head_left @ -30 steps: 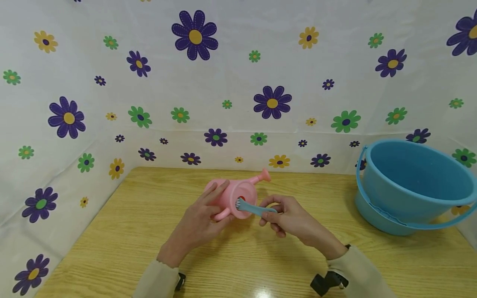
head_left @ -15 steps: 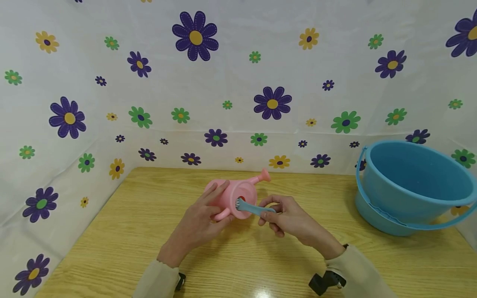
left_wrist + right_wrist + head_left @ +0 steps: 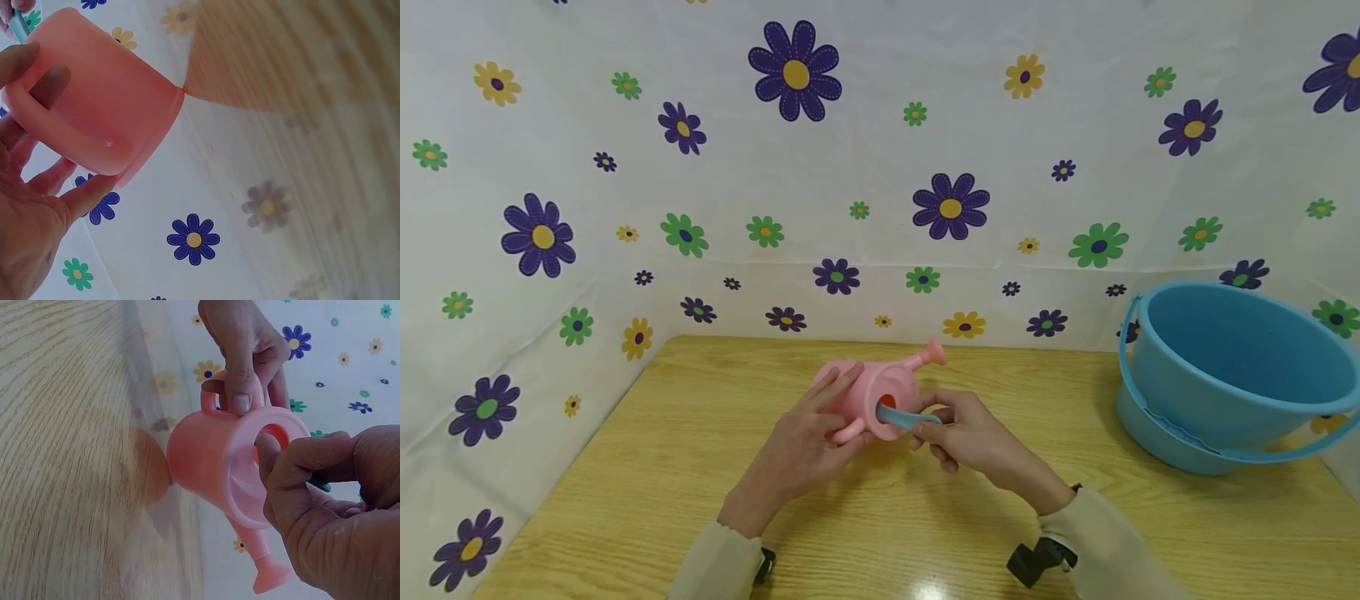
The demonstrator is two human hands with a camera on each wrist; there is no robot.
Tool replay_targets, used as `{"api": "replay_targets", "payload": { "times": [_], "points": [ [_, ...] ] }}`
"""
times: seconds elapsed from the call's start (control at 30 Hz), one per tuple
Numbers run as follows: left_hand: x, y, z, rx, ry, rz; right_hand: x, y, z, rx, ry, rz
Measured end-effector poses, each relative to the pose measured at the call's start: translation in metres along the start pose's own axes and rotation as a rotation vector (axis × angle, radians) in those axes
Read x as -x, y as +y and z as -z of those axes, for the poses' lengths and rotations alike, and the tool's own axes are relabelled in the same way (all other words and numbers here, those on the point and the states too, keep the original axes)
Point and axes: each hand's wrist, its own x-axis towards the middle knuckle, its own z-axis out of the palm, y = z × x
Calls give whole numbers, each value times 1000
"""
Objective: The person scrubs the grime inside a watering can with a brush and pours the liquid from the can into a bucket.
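A pink watering can (image 3: 850, 402) lies tilted on the table, its opening facing the person and its spout pointing to the far right. My left hand (image 3: 808, 437) grips it around the body and handle (image 3: 69, 137), fingers spread over the top. My right hand (image 3: 973, 433) pinches the looped end of a small blue rake-like tool (image 3: 898, 417). The tool's far end is inside the can's mouth and hidden. A reddish patch (image 3: 887, 401) shows inside the opening. In the right wrist view, my fingers cover most of the tool.
A large blue bucket (image 3: 1180, 417) with its handle hanging down stands at the right of the wooden table (image 3: 647, 467). A white flower-print cloth (image 3: 857, 142) hangs behind and along the left side.
My right hand has moved slightly left, pushing the blue tool deeper into the can. Its pronged end, visible at the opening before, is now hidden. My left hand and the can stay put.
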Motion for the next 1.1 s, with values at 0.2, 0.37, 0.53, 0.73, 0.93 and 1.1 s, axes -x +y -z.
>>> {"api": "replay_targets", "payload": {
  "times": [0.2,0.37,0.53,0.73,0.93,1.1],
  "points": [
    [-1,0,-1,-2,7,-11,-5,-1,-5,23,4,29],
    [-1,0,-1,-8,8,-21,-9,-1,-10,56,21,29],
    [-1,0,-1,-12,11,-31,-12,-2,-14,101,39,61],
    [-1,-1,-1,-10,11,-30,-15,-3,-19,158,70,80],
    [-1,-1,0,-16,5,-25,-14,-6,-20,199,74,93],
    [-1,0,-1,-17,1,-13,-10,-7,-16,221,68,90]
  ]
}}
